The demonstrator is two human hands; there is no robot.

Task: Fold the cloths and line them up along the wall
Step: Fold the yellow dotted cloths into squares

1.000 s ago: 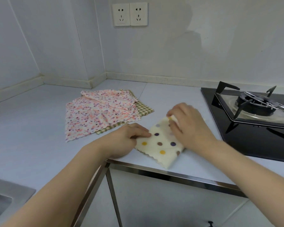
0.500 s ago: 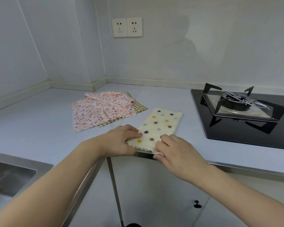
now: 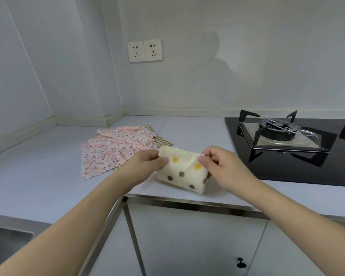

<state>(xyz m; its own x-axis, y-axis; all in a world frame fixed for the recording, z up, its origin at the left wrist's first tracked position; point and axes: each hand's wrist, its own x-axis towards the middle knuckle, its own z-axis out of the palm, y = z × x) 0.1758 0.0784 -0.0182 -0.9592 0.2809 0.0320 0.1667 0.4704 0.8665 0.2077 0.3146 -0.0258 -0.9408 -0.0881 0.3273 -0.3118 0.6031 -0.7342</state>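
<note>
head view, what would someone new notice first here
First, the two hands at the counter's front edge: left hand and right hand each pinch a top corner of a cream polka-dot cloth, mid-fold. Behind it to the left lies a loose pink floral cloth over a checked cloth. A black gas hob fills the right side.

1. The cream polka-dot cloth (image 3: 182, 172) has yellow and brown dots and a wavy cut edge. It's folded over into a small chunky rectangle near the front edge of the desk (image 3: 38, 176), with its top corners lifted up.
2. The pink floral cloth (image 3: 112, 150) sits further back and to the left, loosely spread out and rumpled, with its far part doubled over.
3. A tan checked cloth (image 3: 162, 140) lies mostly under the pink one; only its right corner peeks out.
</note>
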